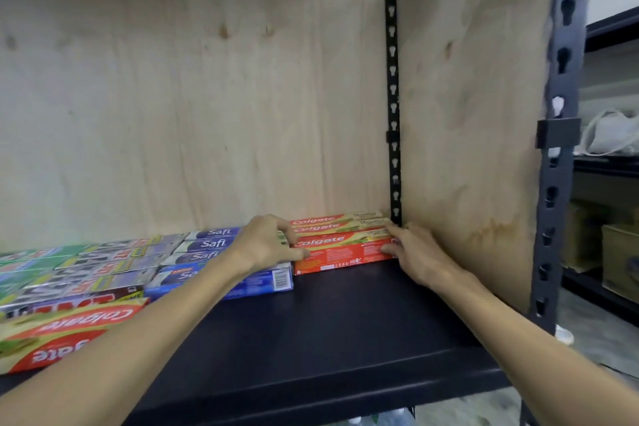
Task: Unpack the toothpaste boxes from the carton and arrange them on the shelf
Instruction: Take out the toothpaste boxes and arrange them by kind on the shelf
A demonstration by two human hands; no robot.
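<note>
Red Colgate toothpaste boxes (340, 242) lie in a row at the back right corner of the black shelf (345, 322). My left hand (266, 242) holds the left end of the front red box, thumb on its front face. My right hand (415, 252) presses on the right end of the same box, fingers fairly straight. Blue Safi boxes (214, 245) lie just left of the red ones, partly hidden by my left forearm. Two more Colgate boxes (65, 332) lie at the front left.
Green and dark boxes (79, 266) fill the shelf's left side. Plywood panels (193, 97) form the back and right wall. A black perforated upright (556, 166) stands at the right; beyond it are other shelves with cartons (619, 252) and a white bag (612, 131).
</note>
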